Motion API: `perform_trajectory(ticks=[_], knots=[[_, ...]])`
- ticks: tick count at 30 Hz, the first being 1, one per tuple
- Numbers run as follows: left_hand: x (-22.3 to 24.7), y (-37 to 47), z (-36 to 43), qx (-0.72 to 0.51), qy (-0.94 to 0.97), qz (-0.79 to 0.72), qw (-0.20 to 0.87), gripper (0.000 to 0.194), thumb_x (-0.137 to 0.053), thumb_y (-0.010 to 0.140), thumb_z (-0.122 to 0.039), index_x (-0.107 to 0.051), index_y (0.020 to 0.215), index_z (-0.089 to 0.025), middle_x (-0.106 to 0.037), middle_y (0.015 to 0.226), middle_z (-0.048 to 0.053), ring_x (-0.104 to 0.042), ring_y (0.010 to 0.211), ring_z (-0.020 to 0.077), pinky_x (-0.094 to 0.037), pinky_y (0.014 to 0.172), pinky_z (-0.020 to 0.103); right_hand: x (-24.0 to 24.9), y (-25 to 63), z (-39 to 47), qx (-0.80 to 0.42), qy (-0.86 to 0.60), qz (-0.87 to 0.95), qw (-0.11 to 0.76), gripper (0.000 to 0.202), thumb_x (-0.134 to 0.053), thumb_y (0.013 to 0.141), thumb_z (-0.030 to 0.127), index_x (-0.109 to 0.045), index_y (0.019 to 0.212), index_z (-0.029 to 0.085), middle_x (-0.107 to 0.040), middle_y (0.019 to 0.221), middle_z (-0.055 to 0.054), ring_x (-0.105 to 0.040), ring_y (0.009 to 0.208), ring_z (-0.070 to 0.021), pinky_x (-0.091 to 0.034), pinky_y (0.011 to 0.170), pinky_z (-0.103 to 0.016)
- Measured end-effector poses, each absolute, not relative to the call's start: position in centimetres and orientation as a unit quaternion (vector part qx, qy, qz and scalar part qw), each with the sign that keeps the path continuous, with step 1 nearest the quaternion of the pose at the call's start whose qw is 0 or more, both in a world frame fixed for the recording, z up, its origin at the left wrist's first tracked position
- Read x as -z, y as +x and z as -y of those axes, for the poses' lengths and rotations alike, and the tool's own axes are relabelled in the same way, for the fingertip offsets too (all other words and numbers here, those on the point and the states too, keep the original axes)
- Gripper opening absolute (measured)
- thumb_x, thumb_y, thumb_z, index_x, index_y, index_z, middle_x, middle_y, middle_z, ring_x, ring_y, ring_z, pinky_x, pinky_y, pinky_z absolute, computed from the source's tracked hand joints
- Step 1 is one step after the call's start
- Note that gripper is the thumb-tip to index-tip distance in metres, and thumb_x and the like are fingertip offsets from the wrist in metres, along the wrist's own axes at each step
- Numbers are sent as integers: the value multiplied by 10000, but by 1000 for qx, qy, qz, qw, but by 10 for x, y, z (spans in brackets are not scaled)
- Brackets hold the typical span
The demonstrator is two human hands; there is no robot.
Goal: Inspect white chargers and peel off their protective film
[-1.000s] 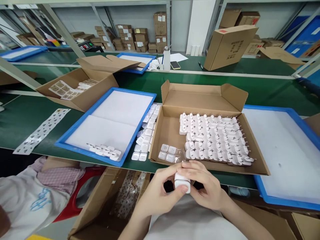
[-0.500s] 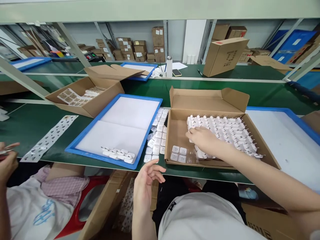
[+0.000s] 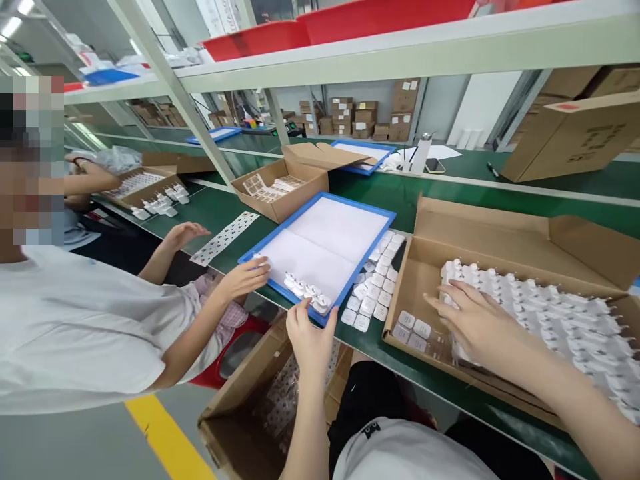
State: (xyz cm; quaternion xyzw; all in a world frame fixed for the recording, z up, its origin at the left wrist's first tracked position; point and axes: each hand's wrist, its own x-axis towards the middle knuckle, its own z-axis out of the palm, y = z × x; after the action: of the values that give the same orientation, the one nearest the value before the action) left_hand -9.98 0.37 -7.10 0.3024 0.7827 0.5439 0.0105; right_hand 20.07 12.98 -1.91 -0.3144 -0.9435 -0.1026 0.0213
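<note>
My left hand [image 3: 311, 337] is at the near corner of the blue-framed white tray [image 3: 333, 230]. Its thumb and fingers are apart, beside a short row of white plug adapters [image 3: 306, 288] lying on the tray; it does not appear to grip any. My right hand [image 3: 475, 317] hovers over the left side of the open cardboard box [image 3: 423, 257], fingers spread and holding nothing visible. Rows of white plug adapters [image 3: 540, 303] with metal pins up fill much of this box. Several flat white square pieces [image 3: 414, 331] lie in its near left corner, partly under clear plastic.
White square pieces [image 3: 376, 288] lie between tray and box. At left, a co-worker's hand [image 3: 245, 277] reaches over the tray with a small white piece. Behind are a sticker strip [image 3: 225, 238], an open carton [image 3: 267, 208], a bottle [image 3: 421, 152] and a phone [image 3: 435, 165].
The view has swung left. My left hand has moved forward to the tray's plug row. My right hand's fingers have lifted and spread. The co-worker's hand has come to the tray.
</note>
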Motion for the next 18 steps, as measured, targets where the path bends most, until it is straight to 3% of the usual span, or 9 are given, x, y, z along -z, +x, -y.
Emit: perform_trajectory(ticks=[4, 7, 13, 18], knots=[[72, -98, -23, -533, 267, -803, 1, 419, -821, 694, -416, -612, 998, -215, -659, 994, 133, -648, 1119, 451, -455, 1128, 705, 24, 227, -108, 11, -360, 909, 210, 429, -406, 1151, 314, -607, 1526, 265, -672, 1486, -118, -570, 1436, -386, -562, 1096, -567], [66, -102, -25, -559, 244, -792, 18, 425, -840, 643, -392, -607, 960, -232, -648, 923, 85, -662, 1014, 408, -502, 1077, 654, 29, 250, -104, -36, -414, 851, 322, 359, -423, 1163, 379, -623, 1441, 274, -723, 1353, -119, -643, 1304, -385, -574, 1049, -586], [48, -107, -5, -671, 188, -704, 138, 631, -934, 619, -567, -653, 1057, -211, -690, 970, 63, -673, 812, 256, -582, 768, 398, 31, 263, -100, -71, -428, 817, 379, 274, -487, 1152, 358, -684, 1329, 285, -752, 1291, -110, -698, 1235, -375, -610, 993, -580], [37, -70, 7, -709, 246, -556, 357, 696, -992, 580, -699, -652, 927, -200, -722, 939, 48, -684, 779, 194, -577, 708, 290, 22, 221, -78, -167, -359, 841, 369, 270, -540, 1147, 345, -702, 1363, 354, -770, 1359, -39, -729, 1286, -284, -649, 1045, -452]])
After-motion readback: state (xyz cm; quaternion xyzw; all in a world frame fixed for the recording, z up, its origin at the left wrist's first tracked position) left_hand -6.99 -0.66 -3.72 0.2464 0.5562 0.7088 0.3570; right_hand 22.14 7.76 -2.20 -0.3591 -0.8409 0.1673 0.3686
